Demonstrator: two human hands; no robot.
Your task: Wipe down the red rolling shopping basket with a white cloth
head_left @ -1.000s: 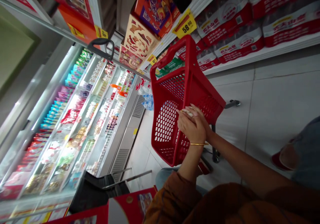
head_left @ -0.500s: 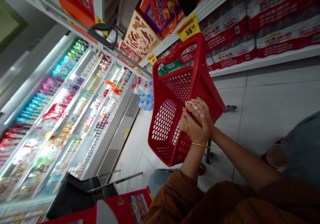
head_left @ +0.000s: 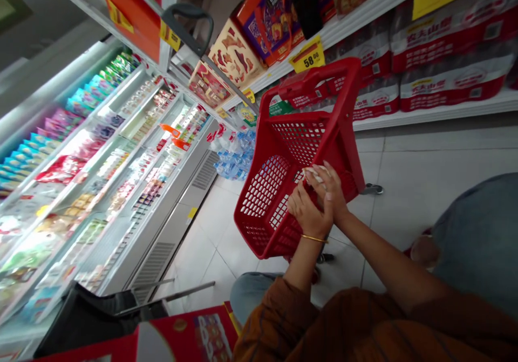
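Note:
A red plastic shopping basket cart point(head_left: 263, 247) on small wheels stands before me, tilted in the view, its perforated inside showing. Its grey pull handle point(head_left: 208, 27) sticks out at the far end on a metal pole. Both hands are together at the near rim. My left hand point(head_left: 309, 211), gold bracelet at the wrist, has its fingers curled; what lies inside them is hidden. Fingers of my right hand point(head_left: 332, 189) close over a small white crumpled thing point(head_left: 313, 176), perhaps a tissue or wrapper. Whether the hands rest on the rim, I cannot tell.
Lit refrigerated shelves point(head_left: 133, 184) line the left. Shrink-wrapped bottle packs point(head_left: 441, 89) and boxed goods point(head_left: 269, 19) fill the right shelves. Blue-capped water packs point(head_left: 234, 159) stand beyond the cart. A black chair point(head_left: 93, 311) and red carton point(head_left: 182, 337) are at lower left.
The view has shifted slightly, so the shelves and pull handle sit differently in it. My hands stay together at the cart's rim, with the fingers little changed.

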